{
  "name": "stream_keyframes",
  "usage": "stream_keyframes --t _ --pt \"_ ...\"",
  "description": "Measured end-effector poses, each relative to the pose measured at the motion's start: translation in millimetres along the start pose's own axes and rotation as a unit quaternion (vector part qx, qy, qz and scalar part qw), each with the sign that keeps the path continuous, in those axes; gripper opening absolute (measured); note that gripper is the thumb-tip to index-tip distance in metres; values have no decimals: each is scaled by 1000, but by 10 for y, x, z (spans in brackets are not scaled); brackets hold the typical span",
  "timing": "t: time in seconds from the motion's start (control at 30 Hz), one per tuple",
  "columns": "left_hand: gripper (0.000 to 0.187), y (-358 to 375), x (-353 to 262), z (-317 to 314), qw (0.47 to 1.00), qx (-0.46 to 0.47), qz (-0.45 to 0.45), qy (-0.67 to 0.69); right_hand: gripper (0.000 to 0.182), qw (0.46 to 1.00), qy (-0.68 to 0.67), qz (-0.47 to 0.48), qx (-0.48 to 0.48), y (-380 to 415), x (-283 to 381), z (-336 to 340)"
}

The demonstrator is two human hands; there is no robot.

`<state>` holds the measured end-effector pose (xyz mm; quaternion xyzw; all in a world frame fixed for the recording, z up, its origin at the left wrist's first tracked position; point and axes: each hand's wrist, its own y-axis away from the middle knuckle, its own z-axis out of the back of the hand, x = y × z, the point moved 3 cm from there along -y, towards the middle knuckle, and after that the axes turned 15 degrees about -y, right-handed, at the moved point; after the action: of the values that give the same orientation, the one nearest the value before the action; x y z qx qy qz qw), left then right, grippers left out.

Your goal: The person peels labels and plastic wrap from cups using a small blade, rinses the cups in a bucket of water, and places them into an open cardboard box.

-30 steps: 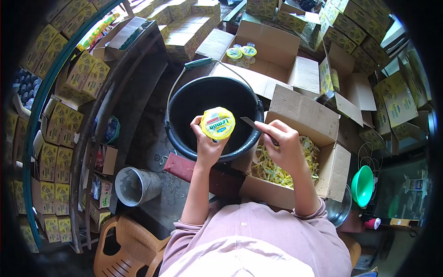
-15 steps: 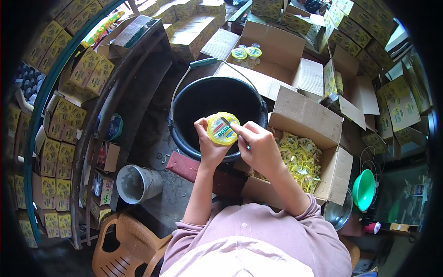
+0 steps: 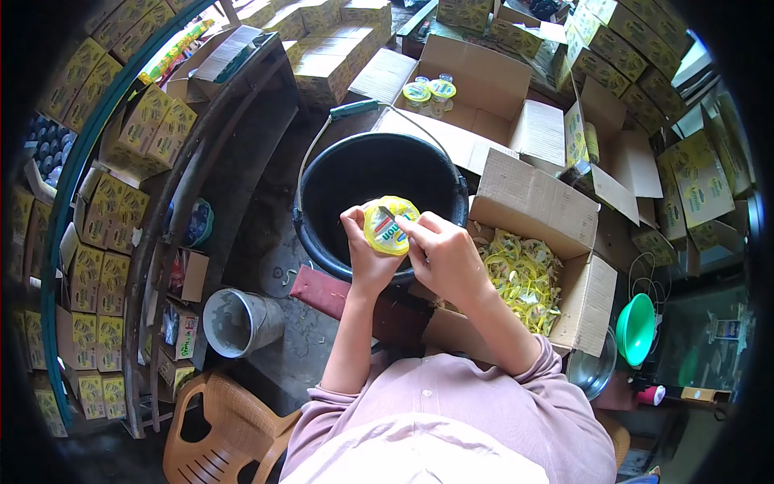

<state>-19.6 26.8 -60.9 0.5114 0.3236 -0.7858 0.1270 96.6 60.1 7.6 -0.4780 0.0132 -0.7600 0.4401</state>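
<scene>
My left hand (image 3: pixel 371 262) is wrapped round a yellow-rimmed plastic cup (image 3: pixel 384 240), its printed lid facing up. My right hand (image 3: pixel 448 254) pinches a small knife (image 3: pixel 388 214), whose thin dark blade lies across the lid; most of its handle is hidden by the fingers. Both hands are over the near part of a large black bucket (image 3: pixel 347 157) with a wire handle. Right of it, an open cardboard box (image 3: pixel 536 194) holds a heap of yellow and clear plastic strips (image 3: pixel 520 278).
Another open carton (image 3: pixel 476 68) stands behind the bucket, with several lidded cups (image 3: pixel 429 93) on its left side. A grey bucket (image 3: pixel 242 323) and a brown plastic chair (image 3: pixel 230 419) are at left. A green bowl (image 3: pixel 637 329) sits at right. Stacked printed cartons (image 3: pixel 101 274) line the shelves.
The blade has shifted slightly left and up across the lid, and my right hand has closed in toward the cup. My left hand keeps its hold, with the lid turned a little.
</scene>
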Motion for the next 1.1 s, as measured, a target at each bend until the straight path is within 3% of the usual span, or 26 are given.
stream_keyframes --t 1.1 --pt "73 -8 7 12 999 -19 16 -40 30 997 46 -37 58 -16 -18 -8"
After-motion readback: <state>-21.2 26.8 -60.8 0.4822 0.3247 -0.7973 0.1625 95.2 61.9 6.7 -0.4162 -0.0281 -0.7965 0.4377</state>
